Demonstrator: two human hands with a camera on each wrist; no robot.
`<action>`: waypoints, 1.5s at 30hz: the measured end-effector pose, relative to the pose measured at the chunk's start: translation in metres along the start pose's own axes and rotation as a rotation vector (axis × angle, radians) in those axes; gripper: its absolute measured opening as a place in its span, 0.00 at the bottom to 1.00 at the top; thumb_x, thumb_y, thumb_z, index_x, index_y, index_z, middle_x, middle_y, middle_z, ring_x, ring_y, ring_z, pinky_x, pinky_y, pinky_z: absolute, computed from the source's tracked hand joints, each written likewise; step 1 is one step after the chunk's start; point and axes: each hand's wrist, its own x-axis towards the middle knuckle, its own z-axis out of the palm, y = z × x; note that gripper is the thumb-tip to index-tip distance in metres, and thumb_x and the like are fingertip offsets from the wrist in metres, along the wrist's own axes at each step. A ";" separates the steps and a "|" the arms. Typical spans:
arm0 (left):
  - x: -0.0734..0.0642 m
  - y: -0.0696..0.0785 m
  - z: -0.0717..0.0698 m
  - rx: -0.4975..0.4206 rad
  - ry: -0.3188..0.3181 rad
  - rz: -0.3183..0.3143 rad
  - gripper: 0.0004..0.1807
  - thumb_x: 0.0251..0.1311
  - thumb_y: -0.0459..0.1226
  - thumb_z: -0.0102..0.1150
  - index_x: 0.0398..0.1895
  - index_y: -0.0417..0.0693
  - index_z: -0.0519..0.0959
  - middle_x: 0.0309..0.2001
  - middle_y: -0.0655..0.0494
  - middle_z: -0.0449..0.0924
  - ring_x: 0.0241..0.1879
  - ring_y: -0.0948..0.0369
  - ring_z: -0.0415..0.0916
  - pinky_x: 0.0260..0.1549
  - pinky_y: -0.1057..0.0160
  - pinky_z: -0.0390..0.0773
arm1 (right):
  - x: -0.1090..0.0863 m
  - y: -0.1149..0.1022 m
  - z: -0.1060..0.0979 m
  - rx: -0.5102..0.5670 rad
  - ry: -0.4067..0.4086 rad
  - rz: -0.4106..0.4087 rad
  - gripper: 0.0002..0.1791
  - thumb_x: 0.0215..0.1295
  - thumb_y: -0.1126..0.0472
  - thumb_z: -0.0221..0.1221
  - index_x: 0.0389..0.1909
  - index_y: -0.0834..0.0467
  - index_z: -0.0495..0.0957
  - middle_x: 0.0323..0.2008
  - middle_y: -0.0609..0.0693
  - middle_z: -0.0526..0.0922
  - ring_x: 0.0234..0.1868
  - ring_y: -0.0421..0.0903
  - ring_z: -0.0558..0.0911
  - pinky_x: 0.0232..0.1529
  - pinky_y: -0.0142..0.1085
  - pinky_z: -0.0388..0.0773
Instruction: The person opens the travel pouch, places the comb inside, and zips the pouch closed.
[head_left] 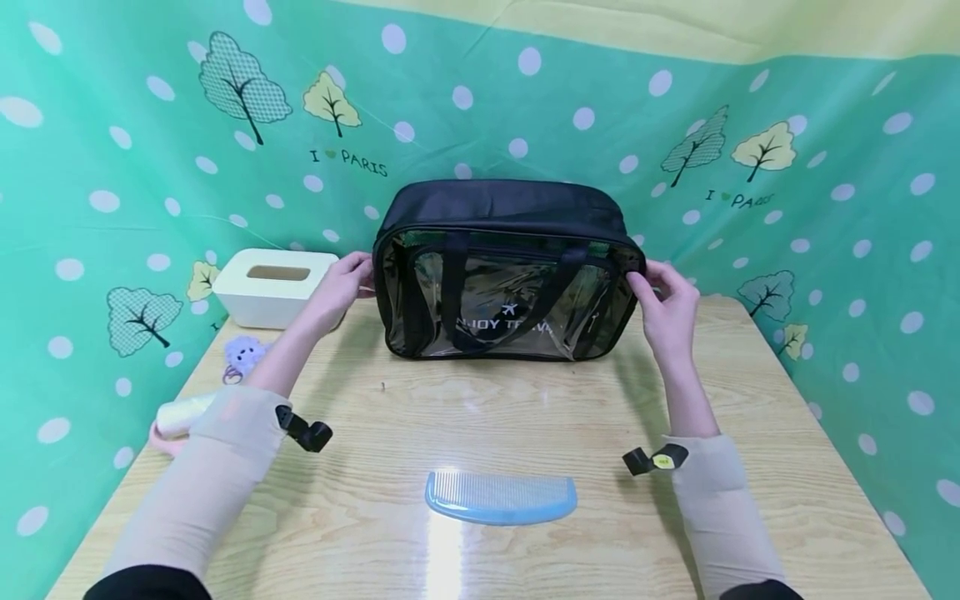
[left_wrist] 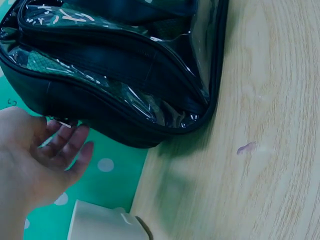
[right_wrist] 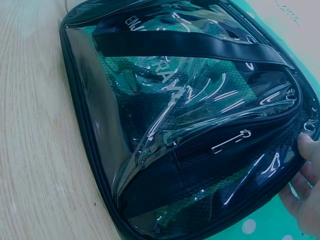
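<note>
A black and clear plastic travel bag stands upright at the back of the table, its printed front panel and strap handle toward me. At its left end, my left hand holds the side with curled fingers. In the left wrist view, those fingertips meet the dark side by a small metal zipper pull; the thumb's contact is hidden. My right hand grips the right end, thumb on the front rim and fingers behind. The right wrist view shows the front pocket's zipper. A blue comb lies nearer to me.
A white tissue box stands at the back left, beside my left hand. Along the left edge lie a purple plush keychain, a whitish roll-like item and a pink item partly hidden by my sleeve. Green cloth hangs behind the table.
</note>
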 end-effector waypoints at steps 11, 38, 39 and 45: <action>0.005 -0.015 0.003 -0.144 -0.097 -0.079 0.11 0.83 0.40 0.33 0.42 0.52 0.68 0.33 0.62 0.68 0.35 0.65 0.70 0.42 0.67 0.77 | 0.001 -0.001 -0.002 -0.022 -0.012 0.010 0.14 0.69 0.63 0.65 0.49 0.70 0.84 0.34 0.34 0.84 0.36 0.33 0.82 0.38 0.23 0.76; -0.002 0.005 -0.007 -0.003 0.176 0.023 0.18 0.77 0.48 0.49 0.29 0.50 0.77 0.22 0.67 0.72 0.25 0.65 0.68 0.28 0.68 0.72 | 0.000 -0.002 -0.002 -0.025 -0.020 0.015 0.12 0.69 0.62 0.66 0.48 0.64 0.86 0.36 0.34 0.85 0.38 0.33 0.83 0.40 0.23 0.78; -0.002 0.007 -0.008 -0.003 0.183 0.022 0.18 0.76 0.48 0.50 0.29 0.50 0.77 0.22 0.67 0.72 0.25 0.65 0.68 0.28 0.68 0.72 | 0.000 -0.002 -0.002 -0.027 -0.022 0.012 0.12 0.69 0.62 0.66 0.48 0.64 0.86 0.36 0.34 0.85 0.38 0.33 0.83 0.40 0.23 0.78; -0.005 0.027 -0.013 0.035 0.212 0.066 0.19 0.75 0.51 0.52 0.29 0.52 0.78 0.23 0.68 0.73 0.27 0.65 0.68 0.30 0.67 0.73 | 0.000 -0.003 -0.002 -0.031 -0.016 -0.004 0.11 0.69 0.62 0.66 0.47 0.65 0.86 0.35 0.33 0.85 0.37 0.33 0.83 0.38 0.23 0.77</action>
